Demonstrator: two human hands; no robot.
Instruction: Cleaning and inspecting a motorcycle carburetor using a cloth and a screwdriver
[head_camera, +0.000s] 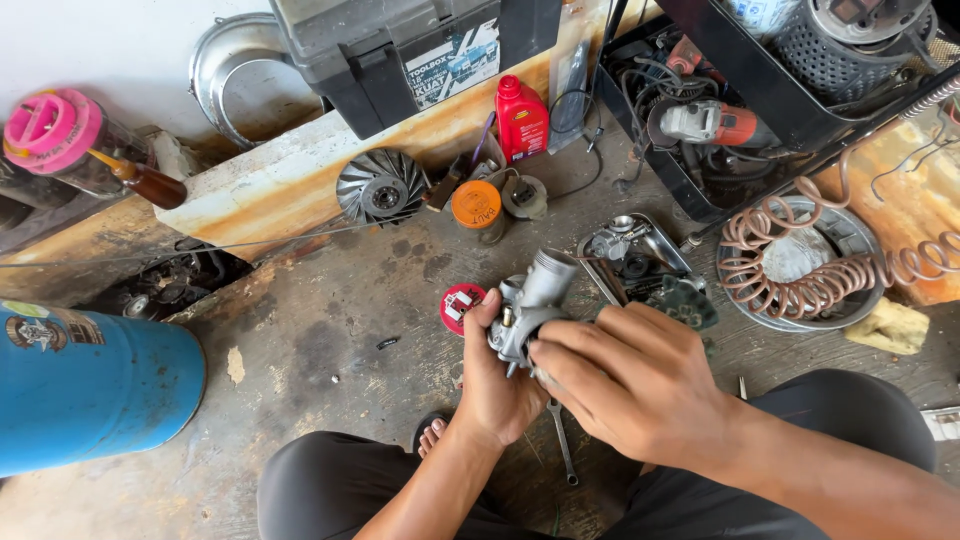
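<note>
At the centre of the frame, a grey metal carburetor (528, 310) was clasped from below by the left hand (495, 385), its bore tilted toward the upper right. The right hand (630, 385), lying to its lower right, was pressed against its underside with fingertips (540, 355) pinched together; anything gripped there could not be told. A wrench (562, 445) lay beneath, a red cap (460, 305) just left, and a blue cylinder (95, 385) was seen far left.

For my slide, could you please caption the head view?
Both hands, left and right, hold a metal carburetor over a workshop floor.
</note>
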